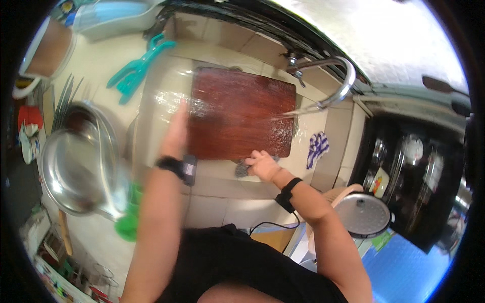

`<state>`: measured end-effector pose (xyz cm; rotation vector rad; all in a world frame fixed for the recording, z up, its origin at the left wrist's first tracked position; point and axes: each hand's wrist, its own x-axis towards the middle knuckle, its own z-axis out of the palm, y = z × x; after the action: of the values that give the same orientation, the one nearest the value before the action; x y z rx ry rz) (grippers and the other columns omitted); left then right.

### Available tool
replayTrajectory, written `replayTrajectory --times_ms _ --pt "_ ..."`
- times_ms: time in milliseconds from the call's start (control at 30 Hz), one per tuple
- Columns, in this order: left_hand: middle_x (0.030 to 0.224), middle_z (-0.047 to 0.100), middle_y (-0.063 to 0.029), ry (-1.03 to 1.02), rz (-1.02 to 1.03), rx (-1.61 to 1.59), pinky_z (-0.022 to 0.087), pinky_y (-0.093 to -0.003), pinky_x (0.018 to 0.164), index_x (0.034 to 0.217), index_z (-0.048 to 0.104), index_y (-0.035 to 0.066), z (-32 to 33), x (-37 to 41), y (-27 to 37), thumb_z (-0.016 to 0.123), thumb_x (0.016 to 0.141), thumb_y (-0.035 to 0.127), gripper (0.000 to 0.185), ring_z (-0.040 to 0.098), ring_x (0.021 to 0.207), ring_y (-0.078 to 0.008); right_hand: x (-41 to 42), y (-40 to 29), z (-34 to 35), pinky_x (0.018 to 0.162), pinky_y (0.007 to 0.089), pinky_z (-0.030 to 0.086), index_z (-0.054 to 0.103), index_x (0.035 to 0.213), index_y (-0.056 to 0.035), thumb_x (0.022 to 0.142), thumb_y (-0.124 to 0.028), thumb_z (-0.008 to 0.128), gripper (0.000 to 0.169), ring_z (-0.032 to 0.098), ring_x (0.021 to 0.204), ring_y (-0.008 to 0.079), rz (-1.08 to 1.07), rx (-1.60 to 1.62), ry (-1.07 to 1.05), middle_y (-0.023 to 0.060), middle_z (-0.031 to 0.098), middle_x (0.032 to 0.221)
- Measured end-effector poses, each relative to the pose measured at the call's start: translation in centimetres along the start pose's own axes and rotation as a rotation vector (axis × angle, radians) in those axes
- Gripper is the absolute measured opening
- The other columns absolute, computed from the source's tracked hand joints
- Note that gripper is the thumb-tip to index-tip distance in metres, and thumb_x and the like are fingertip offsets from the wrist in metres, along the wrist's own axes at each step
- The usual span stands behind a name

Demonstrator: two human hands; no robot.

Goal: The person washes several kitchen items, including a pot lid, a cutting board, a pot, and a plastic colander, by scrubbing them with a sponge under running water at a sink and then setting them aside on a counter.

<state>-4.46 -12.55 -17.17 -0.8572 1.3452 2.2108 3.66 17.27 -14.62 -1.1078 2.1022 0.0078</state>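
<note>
A wet, reddish-brown wooden cutting board (242, 113) lies across the tiled sink basin. Water runs onto its right part from a curved metal faucet (346, 81). My left hand (178, 125), blurred, is at the board's left edge; whether it grips the board cannot be told. At the near edge, my right hand (263, 165) has its fingers bent around a grey scouring pad (242, 169), partly hidden beneath the hand. Both wrists wear black straps with small devices.
Left of the basin are metal pans (77, 170), a turquoise plastic tool (142, 68) and a green object (127, 227). A purple-and-white cloth (317, 148) lies right of the board. Farther right stands a lidded pot (362, 214) near a black dish rack or shelf (409, 166).
</note>
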Motion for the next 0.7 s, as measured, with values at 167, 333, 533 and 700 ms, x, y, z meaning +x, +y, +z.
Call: replayTrajectory --times_ms 167,333,533,700 --pt "0.110 0.064 -0.0139 0.205 -0.004 0.558 0.046 -0.0370 0.085 0.117 0.056 -0.008 -0.2 5.1 -3.8 0.064 0.090 0.029 0.046 0.060 0.101 -0.0217 -5.0 3.9 1.6 0.086 0.0401 0.045 0.073 0.081 -0.0215 0.075 -0.020 0.065 0.011 0.052 0.109 0.0310 0.663 0.061 -0.320 0.0008 0.063 0.110" --pt "0.112 0.063 -0.0150 0.135 0.022 0.545 0.048 -0.0351 0.084 0.118 0.054 -0.007 0.9 2.3 -1.7 0.062 0.091 0.022 0.041 0.061 0.099 -0.0230 -7.7 6.9 0.4 0.093 0.0433 0.045 0.064 0.111 -0.0097 0.087 -0.035 0.057 0.035 0.052 0.113 0.0352 1.151 0.413 0.296 0.0132 0.059 0.120" --pt "0.115 0.061 -0.0157 0.130 0.265 0.829 0.045 -0.0333 0.090 0.123 0.048 -0.003 4.1 -1.0 2.5 0.062 0.090 0.022 0.044 0.060 0.101 -0.0222 -5.0 8.6 1.6 0.098 0.0449 0.042 0.054 0.124 0.0006 0.090 -0.056 0.046 0.067 0.053 0.115 0.0382 1.375 0.908 0.748 0.0261 0.057 0.120" --pt "0.118 0.060 -0.0149 0.054 0.437 0.820 0.043 -0.0325 0.094 0.128 0.045 -0.003 8.1 -5.6 6.2 0.062 0.089 0.016 0.046 0.058 0.106 -0.0224 -4.6 9.3 3.3 0.097 0.0456 0.043 0.055 0.122 0.0034 0.088 -0.064 0.045 0.076 0.053 0.116 0.0387 1.417 1.081 0.556 0.0276 0.055 0.124"
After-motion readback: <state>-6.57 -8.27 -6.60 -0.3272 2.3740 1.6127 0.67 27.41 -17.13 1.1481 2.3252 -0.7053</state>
